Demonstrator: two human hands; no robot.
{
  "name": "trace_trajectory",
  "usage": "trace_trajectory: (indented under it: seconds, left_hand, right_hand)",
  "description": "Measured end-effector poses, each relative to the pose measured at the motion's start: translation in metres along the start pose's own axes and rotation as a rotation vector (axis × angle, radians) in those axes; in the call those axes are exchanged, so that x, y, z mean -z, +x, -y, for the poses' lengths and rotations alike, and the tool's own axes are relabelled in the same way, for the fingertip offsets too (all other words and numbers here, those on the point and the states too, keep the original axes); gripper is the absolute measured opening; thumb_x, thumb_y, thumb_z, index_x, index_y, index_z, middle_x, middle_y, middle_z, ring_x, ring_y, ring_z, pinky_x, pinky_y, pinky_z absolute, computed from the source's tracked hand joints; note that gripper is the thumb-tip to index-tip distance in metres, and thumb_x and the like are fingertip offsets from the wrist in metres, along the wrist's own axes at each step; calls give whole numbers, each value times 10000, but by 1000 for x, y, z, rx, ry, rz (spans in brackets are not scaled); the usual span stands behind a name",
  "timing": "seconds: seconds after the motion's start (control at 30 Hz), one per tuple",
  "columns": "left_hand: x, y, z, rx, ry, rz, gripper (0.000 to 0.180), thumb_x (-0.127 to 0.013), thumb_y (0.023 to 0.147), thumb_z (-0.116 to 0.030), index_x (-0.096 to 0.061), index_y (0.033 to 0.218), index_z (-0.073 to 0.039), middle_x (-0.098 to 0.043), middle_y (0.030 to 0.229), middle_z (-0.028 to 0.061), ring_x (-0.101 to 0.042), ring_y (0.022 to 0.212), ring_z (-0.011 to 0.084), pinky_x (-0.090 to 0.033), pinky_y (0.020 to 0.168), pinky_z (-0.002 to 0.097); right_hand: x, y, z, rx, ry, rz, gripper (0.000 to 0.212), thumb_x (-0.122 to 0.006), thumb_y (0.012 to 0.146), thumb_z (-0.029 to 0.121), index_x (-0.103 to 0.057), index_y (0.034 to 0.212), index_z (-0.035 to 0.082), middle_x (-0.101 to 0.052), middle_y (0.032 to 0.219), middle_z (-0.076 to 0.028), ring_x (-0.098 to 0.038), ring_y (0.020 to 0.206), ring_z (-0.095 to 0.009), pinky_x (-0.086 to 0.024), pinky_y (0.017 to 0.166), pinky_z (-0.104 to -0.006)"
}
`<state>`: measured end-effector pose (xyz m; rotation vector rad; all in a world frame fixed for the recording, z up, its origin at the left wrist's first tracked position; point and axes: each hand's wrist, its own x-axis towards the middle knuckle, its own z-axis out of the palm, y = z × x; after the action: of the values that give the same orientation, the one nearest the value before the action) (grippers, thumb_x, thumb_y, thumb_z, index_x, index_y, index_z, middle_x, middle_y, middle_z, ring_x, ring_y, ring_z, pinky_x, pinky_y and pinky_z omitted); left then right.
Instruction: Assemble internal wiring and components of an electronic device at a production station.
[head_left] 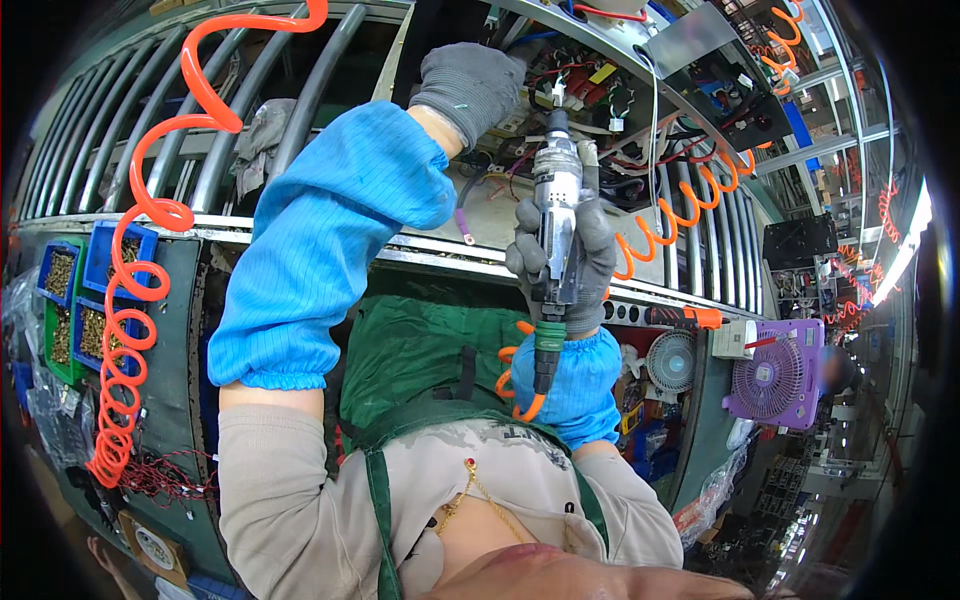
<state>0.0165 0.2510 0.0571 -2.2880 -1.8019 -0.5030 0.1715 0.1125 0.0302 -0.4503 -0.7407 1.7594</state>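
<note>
My right hand (590, 245), in a grey glove, is wrapped round a silver and black air screwdriver (557, 190). The tool points away from me, its tip over an opened unit with bundled wires (585, 85). From its green and black rear end runs an orange hose (533, 407). My left hand (468, 88), gloved in grey too, lies at the left side of the wiring. Its fingers curl down out of sight, and whatever they grip is hidden. A cable with a purple sleeve and ring terminal (464, 226) hangs at the unit's near edge.
Metal rollers (215, 150) run to both sides of the unit. An orange coiled hose (135, 290) hangs at left, past blue bins (120, 245) of small fasteners. Another orange coil (690, 210) crosses at right. A purple fan (775, 375) stands at far right.
</note>
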Motion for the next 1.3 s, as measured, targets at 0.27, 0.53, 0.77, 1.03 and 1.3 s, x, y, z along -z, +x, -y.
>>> trace_trajectory:
  seconds: [0.27, 0.53, 0.77, 1.03, 1.3]
  left_hand:
    - [-5, 3, 1, 20, 21, 18, 303, -510, 909, -209, -578, 1201, -161, -691, 806, 120, -689, 744, 305, -541, 587, 430]
    - [-59, -64, 10, 235, -973, -74, 297, -550, 890, -212, -558, 1129, -37, -643, 902, 179, -647, 888, 276, -542, 740, 376]
    - [-109, -102, 9, 600, -2421, 128, 227, -505, 930, -15, -528, 1140, 67, -553, 1127, 147, -595, 1006, 228, -549, 849, 261]
    - [-126, -85, 9, 709, -2064, 132, 173, -563, 934, -124, -583, 1055, -2, -608, 991, 101, -611, 877, 140, -545, 718, 213]
    - [-110, -87, 4, 876, -1959, 237, 154, -585, 935, -207, -589, 980, -60, -623, 861, 67, -579, 675, 66, -488, 495, 143]
  right_hand:
    - [9, -1, 1, 23, -35, 39, 582, -516, 935, 348, -243, 1435, 231, -538, 923, -161, -569, 555, -181, -542, 526, -359]
    - [38, -44, 3, -99, -189, 43, 1032, -758, 700, 378, -94, 1487, 316, -520, 853, -126, -529, 493, -167, -546, 465, -341]
    - [65, -72, -8, -317, -233, -51, 1048, -764, 662, 251, -125, 1490, 318, -573, 843, -193, -587, 491, -223, -573, 509, -383]
    - [66, -75, -9, -395, -286, -40, 1065, -773, 654, 250, -120, 1495, 275, -555, 846, -170, -593, 496, -229, -572, 524, -397]
    - [68, -77, -7, -432, -363, -16, 1059, -722, 658, 285, -90, 1505, 223, -540, 874, -125, -588, 537, -184, -561, 554, -344]
